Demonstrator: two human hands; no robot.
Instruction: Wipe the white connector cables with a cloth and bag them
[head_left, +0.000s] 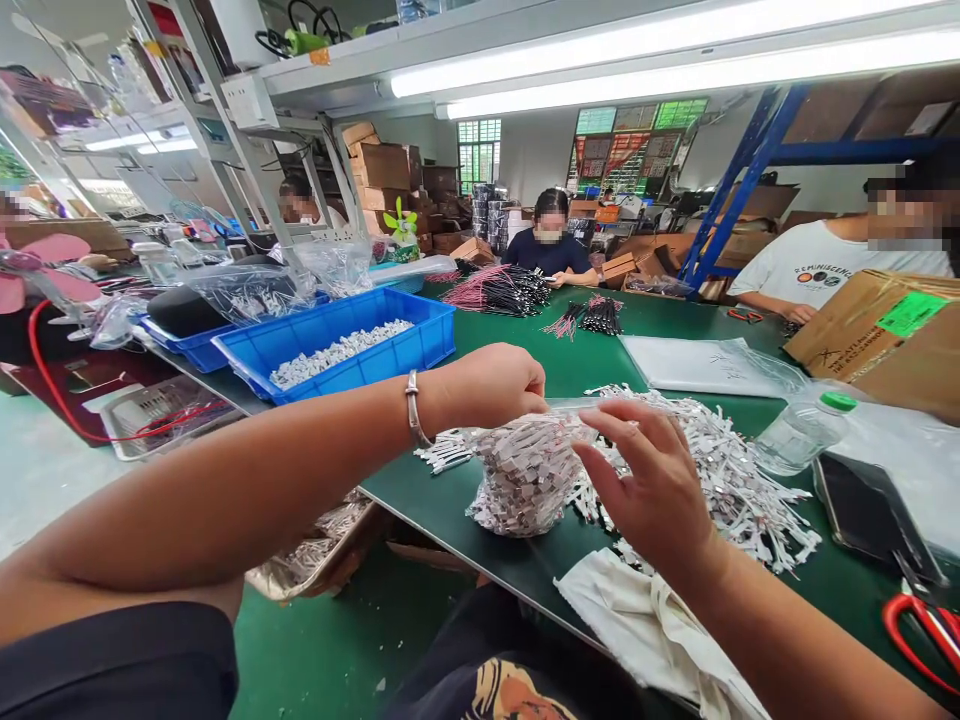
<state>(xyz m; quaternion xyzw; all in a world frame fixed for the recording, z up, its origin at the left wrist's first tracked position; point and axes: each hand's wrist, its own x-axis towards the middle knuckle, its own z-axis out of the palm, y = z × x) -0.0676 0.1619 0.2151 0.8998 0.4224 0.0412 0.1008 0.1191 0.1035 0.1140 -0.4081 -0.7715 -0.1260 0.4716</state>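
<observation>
A clear plastic bag point(521, 480) packed with small white connector pieces stands at the table's front edge. My left hand point(491, 385), with a bracelet at its wrist, is closed at the bag's top; its fingertips are partly hidden. At the bag's right side is my right hand point(652, 465), thumb and fingers apart, fingertips close to the bag's upper edge. Behind and right of the bag spreads a loose pile of white connector pieces point(735, 480). A few more white pieces point(444, 452) lie left of the bag, below my left wrist.
A blue bin point(360, 372) of white parts stands left. Black and pink wire bundles point(499, 290) lie farther back. Right are a bottle point(802, 435), phone point(874, 510), red-handled scissors point(926, 630) and carton point(885, 340). A pale cloth point(645, 620) lies in front. Two people sit across the table.
</observation>
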